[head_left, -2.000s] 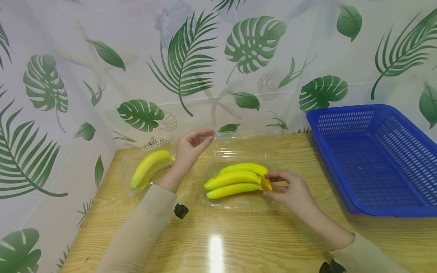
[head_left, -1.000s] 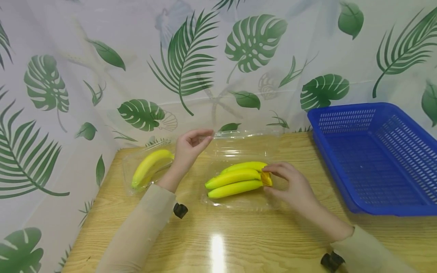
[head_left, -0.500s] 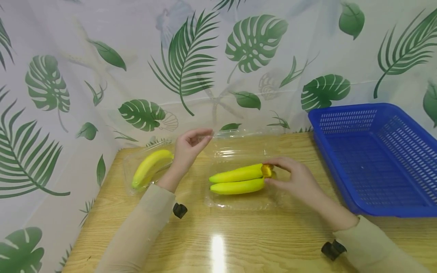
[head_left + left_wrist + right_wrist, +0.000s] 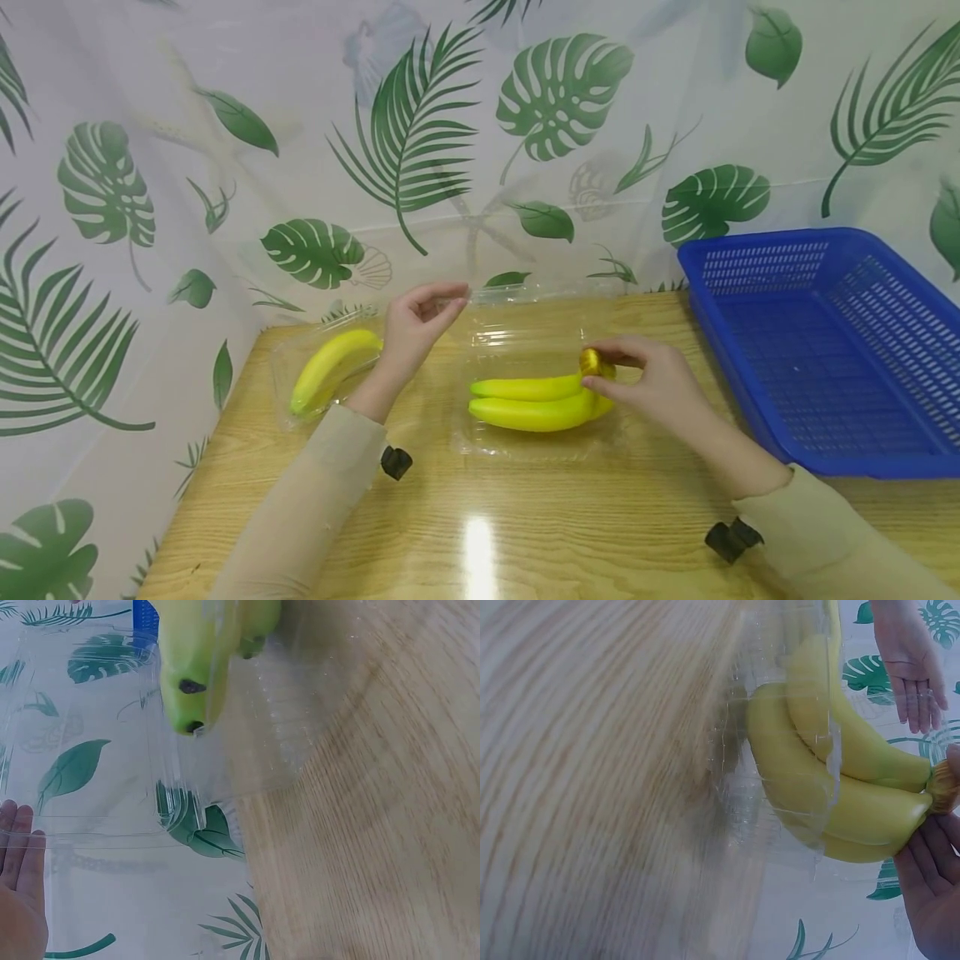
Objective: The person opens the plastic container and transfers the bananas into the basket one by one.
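Note:
A bunch of yellow bananas with green tips lies over the base of a clear plastic clamshell container. My right hand pinches the bunch's golden-brown stem between thumb and fingers. In the right wrist view the curved backs of the bananas show beside the clear plastic wall. My left hand holds the raised clear lid at its left edge by the fingertips. From the left wrist, the fingers appear against that lid edge, the thumb hidden.
Another clear container with a single banana stands to the left, partly behind my left forearm. A blue perforated basket stands at the right. The wooden table meets a leaf-patterned cloth at the back.
The banana bunch has turned over in my right hand, its stem moving upward and slightly right, so two bananas face up where three showed. My left hand has stayed at the lid.

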`<state>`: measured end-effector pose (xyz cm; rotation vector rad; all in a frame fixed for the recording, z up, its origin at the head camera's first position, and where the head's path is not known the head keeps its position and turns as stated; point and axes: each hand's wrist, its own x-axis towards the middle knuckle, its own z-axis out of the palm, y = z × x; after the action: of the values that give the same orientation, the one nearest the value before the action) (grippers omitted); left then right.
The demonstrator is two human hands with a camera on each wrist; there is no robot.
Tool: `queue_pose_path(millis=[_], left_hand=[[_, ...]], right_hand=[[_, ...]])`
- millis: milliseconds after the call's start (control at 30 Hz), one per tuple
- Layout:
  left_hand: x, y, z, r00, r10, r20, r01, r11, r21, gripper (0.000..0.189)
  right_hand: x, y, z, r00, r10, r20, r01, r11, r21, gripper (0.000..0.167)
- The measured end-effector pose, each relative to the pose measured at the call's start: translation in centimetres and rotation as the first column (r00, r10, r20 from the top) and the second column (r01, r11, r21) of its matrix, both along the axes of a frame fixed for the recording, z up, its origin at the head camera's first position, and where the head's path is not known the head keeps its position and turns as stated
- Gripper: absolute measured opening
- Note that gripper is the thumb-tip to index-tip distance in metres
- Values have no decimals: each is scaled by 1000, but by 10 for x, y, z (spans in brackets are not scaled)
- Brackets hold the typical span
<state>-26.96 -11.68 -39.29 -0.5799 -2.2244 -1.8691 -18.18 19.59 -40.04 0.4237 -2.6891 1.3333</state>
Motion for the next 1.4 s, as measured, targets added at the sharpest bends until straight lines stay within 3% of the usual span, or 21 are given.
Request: queue_pose_path(millis=[467, 833, 1400], left_hand=[[-1, 2, -3, 1000, 1, 0, -1, 1000, -22, 25], [0, 3, 1, 1000, 15, -17, -15, 1000, -2, 22], [0, 3, 0, 999, 22, -45, -22, 1000, -6, 22]], right_hand=[[6, 8, 21, 1000, -29, 13, 29, 998, -57, 43], [8, 17, 32, 997, -80, -16, 79, 996, -38, 42], [8, 40, 49, 991, -130, -25, 127, 988, -90, 45]])
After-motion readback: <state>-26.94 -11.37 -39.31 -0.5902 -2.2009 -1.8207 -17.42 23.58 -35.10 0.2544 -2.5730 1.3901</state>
